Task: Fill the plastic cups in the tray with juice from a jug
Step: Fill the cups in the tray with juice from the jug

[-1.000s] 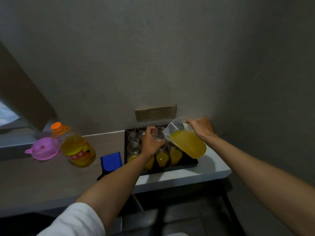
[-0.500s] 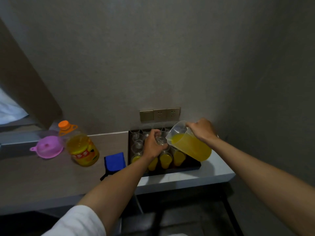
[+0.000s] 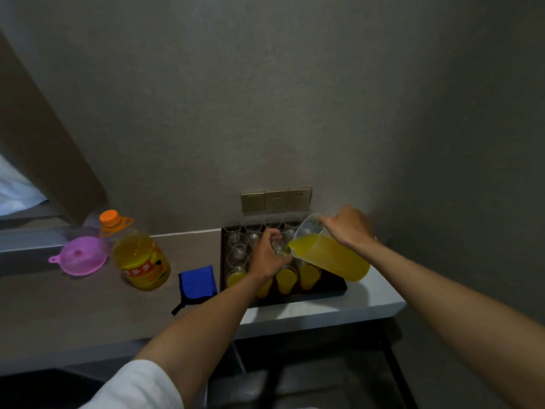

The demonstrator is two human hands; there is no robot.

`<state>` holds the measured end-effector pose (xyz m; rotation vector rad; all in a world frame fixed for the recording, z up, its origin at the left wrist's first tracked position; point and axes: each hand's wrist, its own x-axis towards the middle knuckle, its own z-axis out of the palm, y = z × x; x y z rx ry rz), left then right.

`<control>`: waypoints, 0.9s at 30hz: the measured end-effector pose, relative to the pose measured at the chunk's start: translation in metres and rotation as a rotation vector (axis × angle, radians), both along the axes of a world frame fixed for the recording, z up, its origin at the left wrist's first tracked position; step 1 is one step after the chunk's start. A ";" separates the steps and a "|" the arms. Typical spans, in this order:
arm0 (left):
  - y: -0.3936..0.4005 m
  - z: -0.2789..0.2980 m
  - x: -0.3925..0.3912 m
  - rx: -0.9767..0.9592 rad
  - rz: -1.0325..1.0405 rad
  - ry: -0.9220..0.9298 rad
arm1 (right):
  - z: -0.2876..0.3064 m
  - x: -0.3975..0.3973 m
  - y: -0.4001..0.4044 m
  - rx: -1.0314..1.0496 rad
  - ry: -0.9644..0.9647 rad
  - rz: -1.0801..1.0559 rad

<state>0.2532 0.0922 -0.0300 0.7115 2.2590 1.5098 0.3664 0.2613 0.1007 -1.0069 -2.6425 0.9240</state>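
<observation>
The grey surface (image 3: 88, 305) carries everything, with the dark tray (image 3: 324, 292) at its right end, against the wall. Your right hand (image 3: 348, 228) is wrapped round the handle side of the clear jug (image 3: 330, 255), which is tilted with its spout down to the left and still holds plenty of orange juice. Keep that tilt shallow: with so much liquid behind the spout, a small extra tip will probably send a surge over the rim.

Your left hand (image 3: 267, 258) curls round a clear plastic cup (image 3: 280, 249) over the middle of the tray, right at the spout. Keep the cup upright and its rim touching or just under the spout, and stay over the tray so drips land there.

The front row of filled cups (image 3: 286, 278) is done; the empty cups (image 3: 239, 240) behind are still to fill. Match the front row's level, then level the jug before parting the two. The blue cloth (image 3: 196, 280) lies just left of the tray for spills.
</observation>
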 end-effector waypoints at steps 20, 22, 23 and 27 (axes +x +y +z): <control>-0.001 -0.016 0.002 0.020 -0.001 -0.063 | -0.001 -0.001 -0.001 0.095 -0.067 -0.048; -0.001 -0.016 0.001 0.015 0.002 -0.064 | 0.001 -0.001 0.000 0.098 -0.071 -0.053; -0.001 -0.017 0.001 0.012 0.000 -0.066 | 0.001 -0.002 0.000 0.099 -0.072 -0.053; -0.001 -0.019 0.001 0.012 -0.008 -0.083 | 0.000 -0.003 0.001 0.088 -0.070 -0.039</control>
